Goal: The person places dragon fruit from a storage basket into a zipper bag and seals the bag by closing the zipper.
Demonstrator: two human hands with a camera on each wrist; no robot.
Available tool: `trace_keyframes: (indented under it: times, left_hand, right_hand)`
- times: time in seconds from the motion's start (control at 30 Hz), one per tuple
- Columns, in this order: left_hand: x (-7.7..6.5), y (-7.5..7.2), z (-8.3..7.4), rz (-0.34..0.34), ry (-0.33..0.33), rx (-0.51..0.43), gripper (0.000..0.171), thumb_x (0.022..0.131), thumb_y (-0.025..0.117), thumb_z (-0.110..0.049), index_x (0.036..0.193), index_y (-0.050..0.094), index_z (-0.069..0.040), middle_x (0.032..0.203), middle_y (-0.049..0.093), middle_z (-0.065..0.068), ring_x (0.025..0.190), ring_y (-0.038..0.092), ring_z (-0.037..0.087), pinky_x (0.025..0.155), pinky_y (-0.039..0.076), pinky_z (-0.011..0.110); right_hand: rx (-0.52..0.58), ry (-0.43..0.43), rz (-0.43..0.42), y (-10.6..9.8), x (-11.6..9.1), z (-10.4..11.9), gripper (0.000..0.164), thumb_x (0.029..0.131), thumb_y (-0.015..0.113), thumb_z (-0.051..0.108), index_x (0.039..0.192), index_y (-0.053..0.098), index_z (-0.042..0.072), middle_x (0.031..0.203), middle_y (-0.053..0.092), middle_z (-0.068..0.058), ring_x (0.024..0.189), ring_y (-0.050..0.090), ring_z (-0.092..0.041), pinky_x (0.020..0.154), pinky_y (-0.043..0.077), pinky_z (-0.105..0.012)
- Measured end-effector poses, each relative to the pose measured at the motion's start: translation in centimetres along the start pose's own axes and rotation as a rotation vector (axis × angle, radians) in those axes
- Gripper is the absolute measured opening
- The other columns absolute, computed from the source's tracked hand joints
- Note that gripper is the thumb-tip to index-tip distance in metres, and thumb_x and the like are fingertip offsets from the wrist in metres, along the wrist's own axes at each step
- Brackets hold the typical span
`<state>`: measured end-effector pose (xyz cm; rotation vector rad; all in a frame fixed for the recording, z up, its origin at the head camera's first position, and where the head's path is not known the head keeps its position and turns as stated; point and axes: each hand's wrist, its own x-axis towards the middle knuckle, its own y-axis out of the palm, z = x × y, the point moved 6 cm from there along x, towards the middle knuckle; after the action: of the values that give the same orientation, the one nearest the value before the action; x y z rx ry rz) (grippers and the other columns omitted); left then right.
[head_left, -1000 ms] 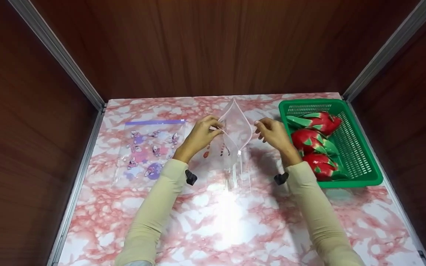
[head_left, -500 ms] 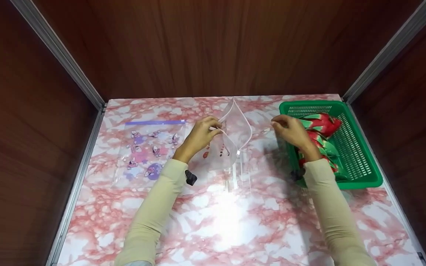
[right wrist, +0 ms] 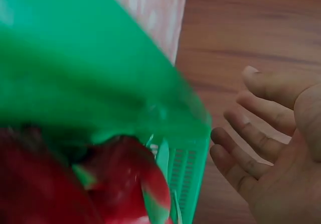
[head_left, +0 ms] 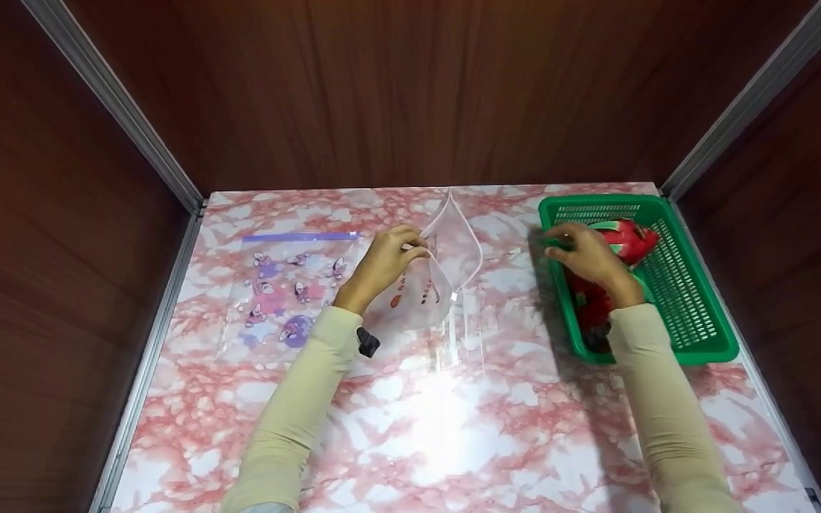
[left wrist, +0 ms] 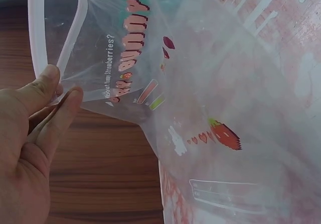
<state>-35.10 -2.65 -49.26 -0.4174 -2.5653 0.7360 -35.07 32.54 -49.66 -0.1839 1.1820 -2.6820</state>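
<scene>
Thumb and fingertips of the left grip [head_left: 384,265] pinch the rim of a clear plastic bag [head_left: 421,296] printed with red strawberries and lettering, its white-edged mouth gaping at the middle of the pink-and-white marbled desk [head_left: 382,442]. Fingers loosely spread and holding nothing, the right grip [head_left: 590,262] hangs over the left side of a green perforated plastic basket [head_left: 710,353]. Red-and-green dragon fruits [head_left: 636,242] lie inside, partly hidden from view. Left of the bag lies a flat clear pouch [head_left: 289,299] with a purple zip strip. Brown wood-grain panelling [head_left: 410,92] rises beyond.
</scene>
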Motion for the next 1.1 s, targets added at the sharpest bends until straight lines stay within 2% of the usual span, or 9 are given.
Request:
trace_keyframes:
  times: [0.33, 0.43, 0.57, 0.63, 0.73, 0.87, 1.1]
  left_hand:
    - [0.0, 0.0, -0.1, 0.029, 0.004, 0.019, 0.017, 0.097, 0.077, -0.01, 0.106, 0.079, 0.004, 0.114, 0.071, 0.018, 0.106, 0.075, 0.029, 0.093, 0.065, 0.034]
    - [0.1, -0.1, -0.2, 0.027, 0.0, 0.029, 0.017, 0.098, 0.077, -0.012, 0.106, 0.079, 0.003, 0.114, 0.071, 0.017, 0.106, 0.076, 0.028, 0.092, 0.065, 0.033]
    - [0.1, -0.2, -0.2, 0.013, 0.0, 0.028, 0.015, 0.097, 0.078, -0.012, 0.105, 0.079, 0.001, 0.114, 0.071, 0.016, 0.105, 0.076, 0.028, 0.092, 0.065, 0.033]
    - [0.0, -0.3, -0.1, 0.003, 0.0, 0.027, 0.014, 0.097, 0.078, -0.011, 0.104, 0.079, 0.001, 0.113, 0.071, 0.016, 0.104, 0.075, 0.028, 0.091, 0.065, 0.034]
    - [-0.1, -0.3, -0.1, -0.004, -0.001, 0.029, 0.015, 0.097, 0.078, -0.011, 0.104, 0.079, 0.002, 0.113, 0.07, 0.016, 0.104, 0.075, 0.028, 0.091, 0.065, 0.035]
    - [-0.1, -0.2, 0.0, 0.0, 0.002, 0.026, 0.016, 0.098, 0.078, -0.012, 0.105, 0.078, 0.002, 0.114, 0.07, 0.016, 0.104, 0.075, 0.028, 0.092, 0.065, 0.034]
    - [0.0, -0.3, -0.1, 0.004, -0.014, 0.04, 0.015, 0.098, 0.077, -0.012, 0.105, 0.078, 0.002, 0.116, 0.07, 0.017, 0.106, 0.074, 0.029, 0.093, 0.064, 0.033]
  right_hand:
    - [-0.039, 0.059, 0.045, -2.0, -0.9, -2.1, 0.045, 0.103, 0.07, 0.012, 0.142, 0.058, -0.008, 0.151, 0.05, -0.033, 0.137, 0.048, -0.055, 0.113, 0.046, -0.07]
    - [-0.038, 0.064, 0.052, -2.5, -1.1, -2.6, 0.047, 0.102, 0.071, 0.01, 0.142, 0.057, -0.01, 0.152, 0.048, -0.034, 0.133, 0.051, -0.057, 0.109, 0.049, -0.069]
    - [-0.065, 0.054, 0.043, -3.2, -1.2, -3.3, 0.049, 0.1, 0.073, 0.008, 0.142, 0.057, -0.012, 0.147, 0.052, -0.037, 0.117, 0.063, -0.059, 0.104, 0.052, -0.069]
    - [-0.083, 0.06, 0.043, -3.4, -1.3, -3.7, 0.05, 0.1, 0.073, 0.009, 0.143, 0.057, -0.012, 0.145, 0.054, -0.037, 0.114, 0.065, -0.058, 0.105, 0.052, -0.069]
    - [-0.083, 0.087, 0.064, -3.6, -1.6, -4.4, 0.053, 0.101, 0.072, 0.012, 0.145, 0.054, -0.011, 0.144, 0.054, -0.038, 0.117, 0.065, -0.057, 0.108, 0.049, -0.071]
    - [-0.091, 0.101, 0.075, -4.0, -2.0, -5.2, 0.054, 0.101, 0.072, 0.014, 0.145, 0.054, -0.012, 0.144, 0.054, -0.039, 0.129, 0.056, -0.057, 0.111, 0.045, -0.073]
    - [-0.079, 0.112, 0.077, -4.3, -2.8, -6.1, 0.054, 0.1, 0.073, 0.011, 0.143, 0.053, -0.015, 0.144, 0.056, -0.038, 0.134, 0.053, -0.055, 0.113, 0.044, -0.071]
